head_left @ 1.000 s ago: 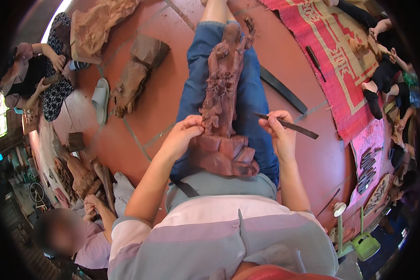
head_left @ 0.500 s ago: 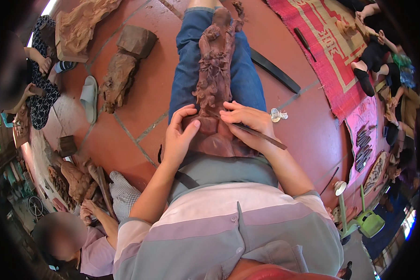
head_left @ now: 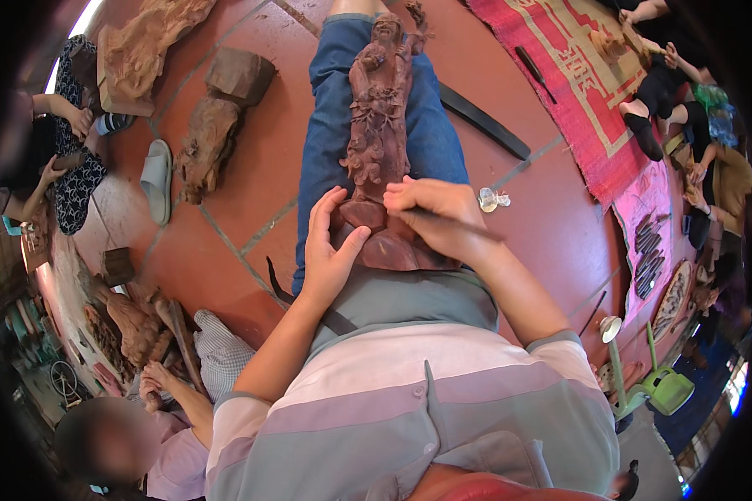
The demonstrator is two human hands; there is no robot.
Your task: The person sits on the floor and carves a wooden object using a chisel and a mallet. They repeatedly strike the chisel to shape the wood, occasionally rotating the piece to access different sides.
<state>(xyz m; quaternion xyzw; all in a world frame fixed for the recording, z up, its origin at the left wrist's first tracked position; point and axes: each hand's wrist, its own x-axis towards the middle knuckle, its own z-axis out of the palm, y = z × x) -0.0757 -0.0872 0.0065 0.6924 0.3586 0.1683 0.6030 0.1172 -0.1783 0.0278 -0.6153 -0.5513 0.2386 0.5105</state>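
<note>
A carved reddish-brown wooden statue [head_left: 379, 117] of a standing figure lies along my lap, its top toward my knees and its broad base [head_left: 393, 249] near my belly. My left hand [head_left: 330, 250] rests on the left side of the base, thumb and fingers spread. On the right of the base, my right hand [head_left: 443, 217] is closed round a thin dark bar-shaped tool [head_left: 475, 229]. The tool's rear end sticks out past the wrist, slightly blurred. Its working end is hidden by my fingers.
Rough carved wood pieces [head_left: 211, 138] and a pale slipper [head_left: 155, 179] lie on the tiles to the left. Beside my right leg lies a dark flat bar [head_left: 485, 123]. Further right are a red mat [head_left: 551, 108], several tools [head_left: 650, 255] and a green lamp [head_left: 668, 391]. Other people sit on both sides.
My right hand has shifted slightly left with the tool, which has swung to a flatter angle. The statue's head end has tipped, so its carved head shows more. The view has shifted a little.
</note>
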